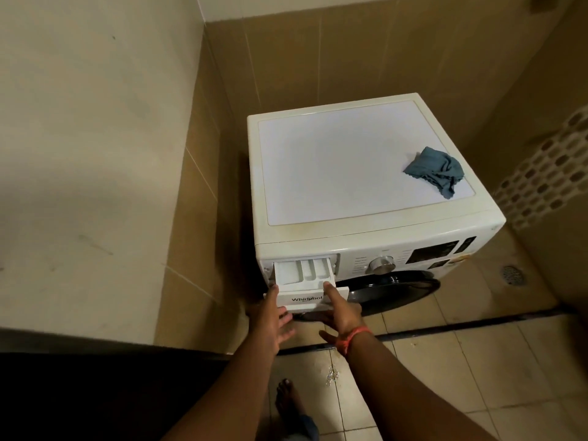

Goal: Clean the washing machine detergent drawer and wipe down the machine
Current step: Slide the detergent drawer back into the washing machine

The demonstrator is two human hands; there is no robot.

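1. The washing machine (359,173) is standing in a tiled corner, and you are looking down on its white top. Its left side is sitting in deep shadow close to the wall, so nothing down that gap is showing. Its lower front is running out of sight behind the drawer and your arms.
2. The tiled floor (477,361) is lying open to the right of the machine, with a round drain (513,275) near the right wall. A dark strip is crossing the floor just in front of the machine.
3. The dark door (397,289) is showing only as an arc below the control panel; your right arm is covering its left part.
4. The blue cloth (437,170) is lying crumpled on the machine's top near the right edge, well apart from your hands.
5. The detergent drawer (302,275) is standing pulled out at the upper left of the front, its compartments facing up. Their contents are too washed out to read.
6. Your left hand (273,319) is cupping the drawer's left front corner, fingers loosely spread beneath it.
7. Your right hand (340,313) is gripping the drawer front, forefinger lying over its top edge, the other fingers tucked under and hidden.
8. A bare foot (286,399) is showing at the bottom edge, partly cut off.
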